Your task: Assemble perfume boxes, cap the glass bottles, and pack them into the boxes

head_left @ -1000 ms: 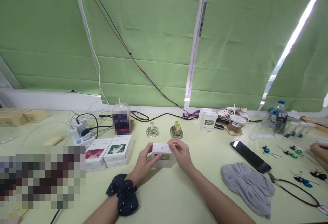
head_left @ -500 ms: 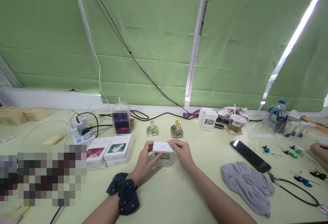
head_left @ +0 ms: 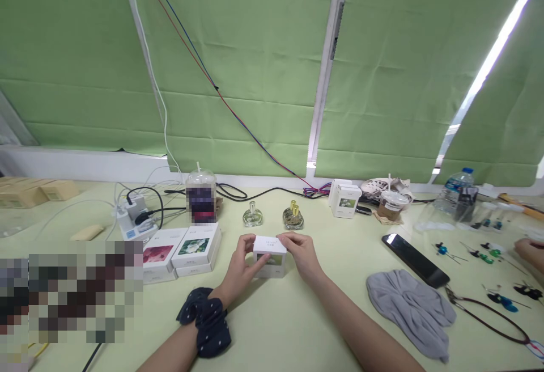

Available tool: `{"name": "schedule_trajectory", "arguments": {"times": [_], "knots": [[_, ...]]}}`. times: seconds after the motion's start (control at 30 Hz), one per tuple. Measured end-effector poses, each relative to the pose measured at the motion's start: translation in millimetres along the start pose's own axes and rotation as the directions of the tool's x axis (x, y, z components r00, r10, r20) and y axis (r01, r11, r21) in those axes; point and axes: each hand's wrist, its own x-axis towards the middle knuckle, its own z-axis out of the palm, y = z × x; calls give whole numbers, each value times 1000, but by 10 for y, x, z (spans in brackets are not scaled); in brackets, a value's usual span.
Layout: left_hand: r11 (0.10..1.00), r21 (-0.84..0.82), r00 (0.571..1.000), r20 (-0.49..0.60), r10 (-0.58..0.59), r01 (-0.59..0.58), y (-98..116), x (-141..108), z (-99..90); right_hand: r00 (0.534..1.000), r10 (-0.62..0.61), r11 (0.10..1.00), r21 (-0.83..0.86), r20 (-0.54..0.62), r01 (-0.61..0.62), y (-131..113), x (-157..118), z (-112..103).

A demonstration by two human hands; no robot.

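A small white box (head_left: 270, 270) with a green picture on its front stands on the pale table (head_left: 293, 326). My left hand (head_left: 241, 267) grips its left side, thumb across the front picture. At the top right edge of the box, the fingers of my right hand (head_left: 302, 253) are pressed together against it. Behind the box are a round glass bottle (head_left: 253, 216) and, to its right, glass bottles with gold tops (head_left: 293, 217). White boxes with flower pictures (head_left: 196, 247) lie to the left of my left hand.
A power strip (head_left: 138, 224) with cables and a lidded cup (head_left: 201, 196) stand back left. White boxes (head_left: 345, 201) are back right. A phone (head_left: 415, 260) and grey cloth (head_left: 410, 309) lie right. Another person's hand (head_left: 531, 252) is at the right edge.
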Motion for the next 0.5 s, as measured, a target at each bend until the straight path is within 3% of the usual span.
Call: {"name": "schedule_trajectory", "arguments": {"times": [0.17, 0.33, 0.5], "knots": [[1000, -5, 1000, -4, 3, -3, -7, 0, 5, 1000, -3, 999, 38, 31, 2, 10, 10, -12], [999, -52, 1000, -7, -15, 15, 21, -12, 17, 995, 100, 984, 146, 8, -100, 26, 32, 1], [999, -15, 999, 3, 41, -41, 17, -10, 9, 988, 153, 967, 206, 16, -153, 20, 47, 9]]}}
